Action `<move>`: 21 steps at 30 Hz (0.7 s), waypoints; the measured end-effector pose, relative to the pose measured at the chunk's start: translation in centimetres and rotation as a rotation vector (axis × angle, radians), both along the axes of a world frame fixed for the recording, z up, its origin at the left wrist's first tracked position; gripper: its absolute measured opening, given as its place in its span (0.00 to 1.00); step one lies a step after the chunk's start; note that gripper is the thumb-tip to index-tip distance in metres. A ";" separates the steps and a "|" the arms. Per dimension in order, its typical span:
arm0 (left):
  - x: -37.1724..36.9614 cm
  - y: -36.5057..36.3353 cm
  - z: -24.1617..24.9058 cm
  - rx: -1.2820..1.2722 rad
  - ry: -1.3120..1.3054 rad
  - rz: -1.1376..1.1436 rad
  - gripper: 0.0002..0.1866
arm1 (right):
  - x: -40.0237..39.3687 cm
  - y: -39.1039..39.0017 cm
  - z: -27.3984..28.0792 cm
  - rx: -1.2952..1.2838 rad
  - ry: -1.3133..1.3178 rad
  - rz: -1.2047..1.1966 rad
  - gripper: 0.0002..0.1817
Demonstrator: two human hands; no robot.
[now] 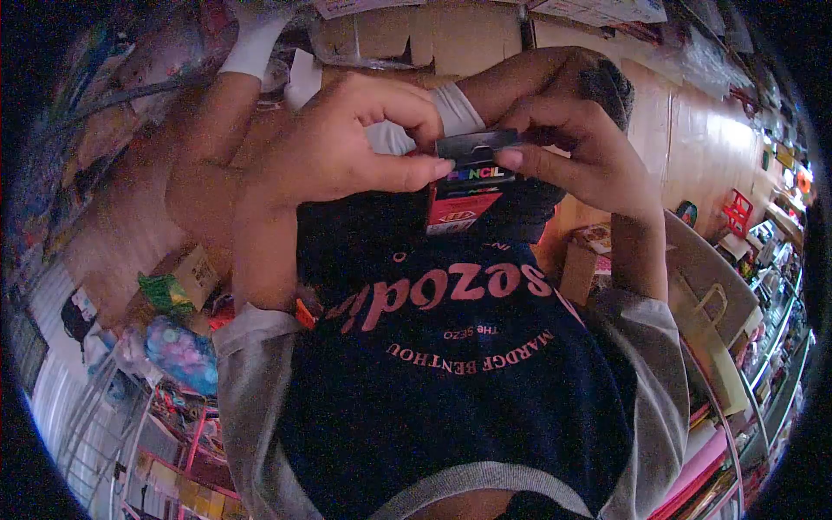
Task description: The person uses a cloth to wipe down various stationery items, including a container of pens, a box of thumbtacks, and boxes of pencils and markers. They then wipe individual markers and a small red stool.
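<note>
A small pencil box (464, 204), black at the top with coloured "PENCIL" lettering and red below, is held up in front of the dark shirt. My left hand (360, 143) pinches the box's upper left edge between thumb and fingers. At the upper right edge, my right hand (576, 156) grips it with the thumb in front and the fingers behind. The dark top flap (475, 139) shows between the two thumbs. Whether the flap is fully closed cannot be told.
Cardboard boxes (373, 36) lie at the top, beyond my crossed legs. A green packet (169, 290) and a blue patterned bag (182, 351) are at the left. To the right are a red crate-like item (737, 215), a chair-like beige panel (711, 277) and crowded shelves (784, 338).
</note>
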State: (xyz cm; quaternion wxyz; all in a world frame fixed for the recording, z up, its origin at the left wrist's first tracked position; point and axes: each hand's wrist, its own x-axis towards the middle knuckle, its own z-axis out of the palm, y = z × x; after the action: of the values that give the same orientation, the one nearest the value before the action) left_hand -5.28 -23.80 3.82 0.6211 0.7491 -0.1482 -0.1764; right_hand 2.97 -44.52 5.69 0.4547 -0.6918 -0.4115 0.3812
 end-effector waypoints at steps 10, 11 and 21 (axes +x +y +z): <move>0.0 -0.3 0.1 -0.001 0.108 0.021 0.08 | 0.6 -0.1 -0.2 -0.022 0.086 0.003 0.08; -0.1 -0.4 0.2 -0.001 0.108 0.018 0.08 | 0.7 -0.2 -0.2 -0.040 0.073 0.003 0.08; 0.1 -0.5 0.8 0.145 -0.105 0.075 0.08 | 0.6 0.0 0.5 -0.062 0.284 0.008 0.09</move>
State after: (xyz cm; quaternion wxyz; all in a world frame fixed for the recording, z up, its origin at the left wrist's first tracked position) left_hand -5.17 -24.32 4.61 0.5626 0.8055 -0.1393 -0.1236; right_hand 3.61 -44.52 6.23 0.4852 -0.6431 -0.3335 0.4897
